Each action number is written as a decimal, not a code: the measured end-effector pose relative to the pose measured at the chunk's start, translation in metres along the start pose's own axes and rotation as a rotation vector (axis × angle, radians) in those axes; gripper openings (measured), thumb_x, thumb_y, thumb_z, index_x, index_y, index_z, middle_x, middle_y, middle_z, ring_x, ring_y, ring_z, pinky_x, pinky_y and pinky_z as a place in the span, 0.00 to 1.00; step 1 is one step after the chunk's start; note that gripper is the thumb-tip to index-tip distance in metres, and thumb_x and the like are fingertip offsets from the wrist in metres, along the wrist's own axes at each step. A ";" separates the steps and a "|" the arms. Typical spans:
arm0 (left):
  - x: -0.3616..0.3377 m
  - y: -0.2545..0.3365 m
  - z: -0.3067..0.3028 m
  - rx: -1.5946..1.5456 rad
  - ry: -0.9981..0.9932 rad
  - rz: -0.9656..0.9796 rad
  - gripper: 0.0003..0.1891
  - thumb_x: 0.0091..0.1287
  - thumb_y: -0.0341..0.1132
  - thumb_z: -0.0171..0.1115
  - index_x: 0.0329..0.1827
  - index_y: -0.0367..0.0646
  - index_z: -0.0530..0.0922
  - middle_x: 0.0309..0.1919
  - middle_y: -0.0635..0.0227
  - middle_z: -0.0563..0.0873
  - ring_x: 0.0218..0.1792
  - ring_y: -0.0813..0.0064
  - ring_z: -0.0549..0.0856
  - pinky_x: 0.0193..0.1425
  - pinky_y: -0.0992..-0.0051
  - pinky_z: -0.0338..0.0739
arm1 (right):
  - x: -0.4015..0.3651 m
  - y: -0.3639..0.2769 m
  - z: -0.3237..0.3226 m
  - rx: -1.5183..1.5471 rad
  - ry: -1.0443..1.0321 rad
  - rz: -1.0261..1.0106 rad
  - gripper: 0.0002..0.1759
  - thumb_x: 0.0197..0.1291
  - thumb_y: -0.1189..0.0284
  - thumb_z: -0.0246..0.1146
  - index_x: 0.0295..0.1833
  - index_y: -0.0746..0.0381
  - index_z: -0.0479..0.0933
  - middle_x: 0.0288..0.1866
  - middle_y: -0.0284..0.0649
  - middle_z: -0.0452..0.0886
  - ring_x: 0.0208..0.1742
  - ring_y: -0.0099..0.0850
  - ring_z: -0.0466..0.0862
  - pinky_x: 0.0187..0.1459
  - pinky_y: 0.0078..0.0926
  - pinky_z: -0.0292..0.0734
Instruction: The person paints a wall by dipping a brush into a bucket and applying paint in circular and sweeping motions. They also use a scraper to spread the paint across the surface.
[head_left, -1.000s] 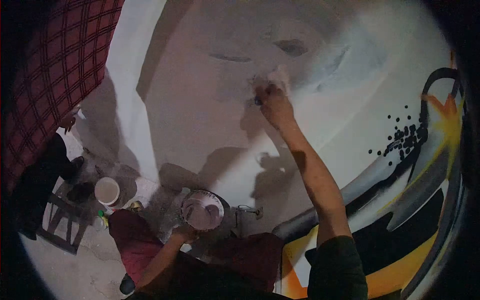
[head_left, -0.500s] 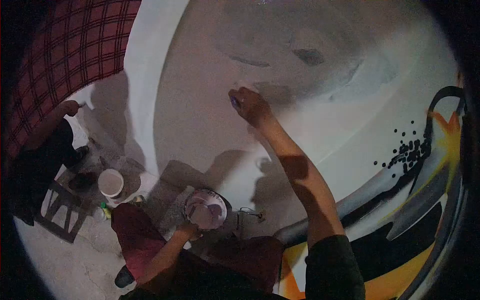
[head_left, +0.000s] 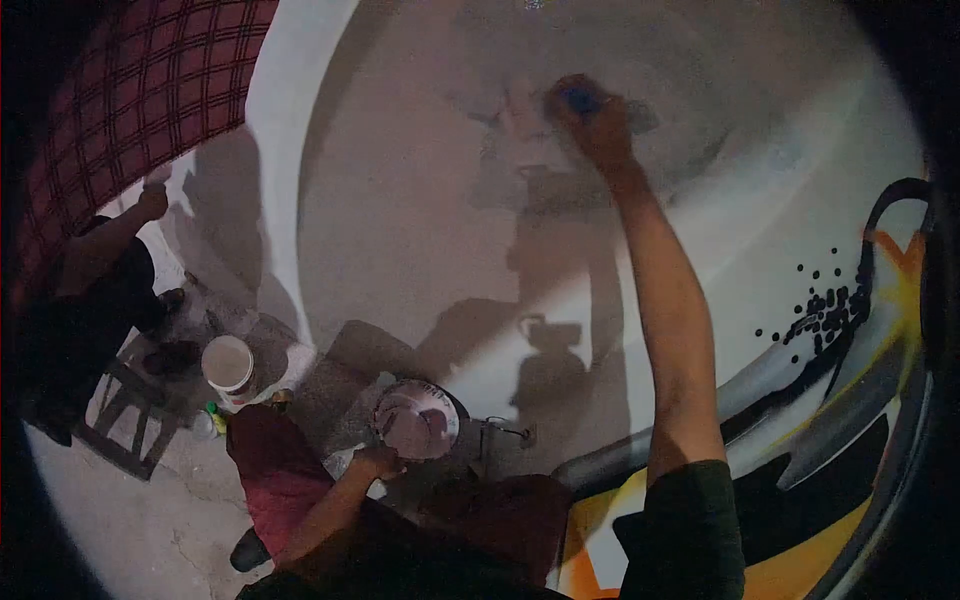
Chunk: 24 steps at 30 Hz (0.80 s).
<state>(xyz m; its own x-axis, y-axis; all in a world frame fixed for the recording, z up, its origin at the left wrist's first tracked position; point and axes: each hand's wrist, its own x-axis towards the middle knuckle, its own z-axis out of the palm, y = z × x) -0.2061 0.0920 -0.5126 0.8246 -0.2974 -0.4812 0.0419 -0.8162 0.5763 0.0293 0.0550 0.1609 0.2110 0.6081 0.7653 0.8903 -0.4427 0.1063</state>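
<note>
My right hand point(head_left: 597, 122) is raised against the wall point(head_left: 400, 200), closed around a blue-handled tool point(head_left: 580, 100); motion smears it, and its working end cannot be made out. Grey, damp-looking patches mark the wall around this hand. Low down, my left hand point(head_left: 376, 463) grips the near rim of a round bowl point(head_left: 452, 412). The bowl's inside wall is streaked, and a smooth pinkish-grey paste point(head_left: 412, 432) lies in it. My left fingers are partly hidden under the rim.
At left, another person's hand point(head_left: 152, 200) is raised by the wall. A white bucket point(head_left: 228, 366), a green-capped bottle point(head_left: 216, 416) and a dark stool point(head_left: 130, 420) stand on the floor. A cable point(head_left: 505, 428) hangs near the bowl. Painted graphics point(head_left: 820, 450) cover the lower right wall.
My right hand has moved up and to the right across the wall with the blue-handled tool. My left hand and the bowl have barely shifted. The other person's hand has risen slightly.
</note>
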 end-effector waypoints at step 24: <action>-0.063 0.043 -0.038 0.074 0.113 -0.002 0.27 0.66 0.56 0.53 0.60 0.46 0.77 0.58 0.55 0.79 0.59 0.54 0.78 0.60 0.54 0.73 | -0.107 0.138 -0.197 0.065 0.872 0.298 0.06 0.60 0.77 0.65 0.40 0.68 0.78 0.36 0.44 0.83 0.30 0.29 0.84 0.32 0.27 0.84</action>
<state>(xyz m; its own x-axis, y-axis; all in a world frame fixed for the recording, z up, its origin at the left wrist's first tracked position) -0.2349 0.0939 -0.4327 0.8828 -0.2415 -0.4029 0.0055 -0.8524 0.5229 0.0498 -0.2010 0.2182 0.0797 -0.2483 0.9654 0.8747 -0.4471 -0.1872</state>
